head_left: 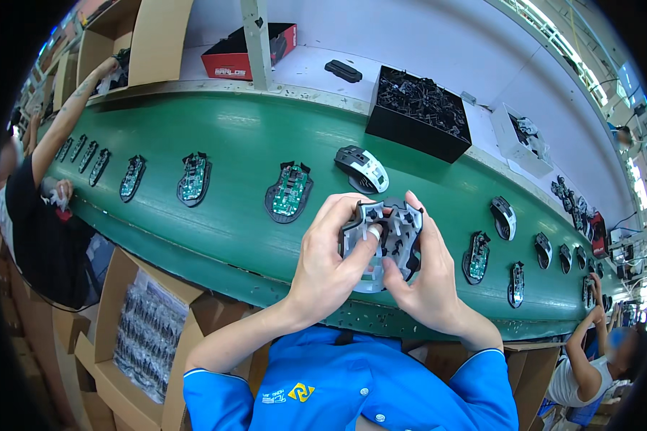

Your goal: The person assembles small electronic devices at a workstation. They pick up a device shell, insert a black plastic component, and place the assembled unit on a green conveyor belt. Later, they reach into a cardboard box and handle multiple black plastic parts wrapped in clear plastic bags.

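Observation:
Between my two hands is a computer mouse top shell (370, 276), its hollow grey and black inside turned up toward me. My left hand (331, 258) grips its left side, the thumb reaching into the inside. Around the right side my right hand (430, 276) is wrapped, its thumb pressed near the lower edge. Just beyond my hands, a black and white mouse (361, 169) lies on the green belt (244, 129). Left of it sits a mouse base with a green circuit board (290, 192). Small details inside the shell are partly hidden by my fingers.
Several more mouse bases (194, 179) and finished-looking mice (503, 218) line the belt. A black box of small dark parts (418, 111) stands on the far ledge, near a red box (226, 54). Cardboard boxes (108, 366) are below left. Co-workers (43, 215) are at both sides.

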Tool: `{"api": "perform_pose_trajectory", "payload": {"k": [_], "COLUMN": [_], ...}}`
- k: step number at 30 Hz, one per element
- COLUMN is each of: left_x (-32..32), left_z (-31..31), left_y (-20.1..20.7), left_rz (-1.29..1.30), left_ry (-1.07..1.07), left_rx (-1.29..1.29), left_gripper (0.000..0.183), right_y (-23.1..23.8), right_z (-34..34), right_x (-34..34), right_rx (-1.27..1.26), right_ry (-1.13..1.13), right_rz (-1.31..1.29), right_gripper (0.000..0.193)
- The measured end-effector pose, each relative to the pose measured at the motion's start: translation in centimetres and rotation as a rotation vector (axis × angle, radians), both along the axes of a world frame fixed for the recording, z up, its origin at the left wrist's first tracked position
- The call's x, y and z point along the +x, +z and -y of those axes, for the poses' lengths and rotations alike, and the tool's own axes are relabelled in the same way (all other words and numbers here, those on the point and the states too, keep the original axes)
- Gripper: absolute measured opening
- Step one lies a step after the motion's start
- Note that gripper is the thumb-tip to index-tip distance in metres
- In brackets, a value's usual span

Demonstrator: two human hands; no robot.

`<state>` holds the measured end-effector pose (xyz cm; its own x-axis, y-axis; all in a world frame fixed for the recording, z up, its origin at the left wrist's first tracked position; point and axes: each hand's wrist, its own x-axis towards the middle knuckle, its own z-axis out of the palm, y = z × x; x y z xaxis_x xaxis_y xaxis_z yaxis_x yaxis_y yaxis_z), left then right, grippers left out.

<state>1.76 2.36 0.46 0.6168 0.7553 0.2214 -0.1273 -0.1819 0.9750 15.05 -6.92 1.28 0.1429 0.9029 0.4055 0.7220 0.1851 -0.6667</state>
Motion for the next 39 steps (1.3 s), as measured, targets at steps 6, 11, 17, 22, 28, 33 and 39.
{"api": "perform_pose_trajectory", "payload": {"k": [6, 11, 17, 22, 28, 33, 39], "left_x": [-0.1, -0.4, -0.5, -1.3, -1.1, -0.8, -0.6], "left_z": [0.3, 0.3, 0.1, 1.0, 1.6, 1.6, 2.1], "left_y": [0.3, 0.5, 1.0, 1.7, 0.8, 0.4, -0.4], "left_rz": [0.018, -0.005, 0.013, -0.032, -0.051, -0.027, -0.025], "left_ry": [0.034, 0.008, -0.069, -0.014, 0.081, 0.093, 0.135], "left_rx": [0.121, 0.156, 0.298, 0.373, 0.464, 0.468, 0.482], "left_gripper": [0.022, 0.025, 0.033, 0.053, 0.054, 0.053, 0.051], "right_y": [-1.5, -1.2, -1.8, -0.7, -1.1, -1.8, -1.9], "right_z": [-0.5, -0.5, -0.2, -0.1, -0.1, -0.3, 0.1], "right_x": [-0.2, -0.4, 0.4, 0.4, 0.1, -0.1, -0.5], "right_rx": [0.045, -0.028, 0.098, 0.088, 0.124, 0.170, 0.119], "right_ry": [-0.053, -0.054, -0.018, -0.005, 0.004, -0.034, -0.073], "right_rz": [-0.094, -0.219, -0.239, -0.612, -0.456, -0.362, -0.447], "right_gripper": [0.072, 0.070, 0.065, 0.059, 0.058, 0.057, 0.055]}}
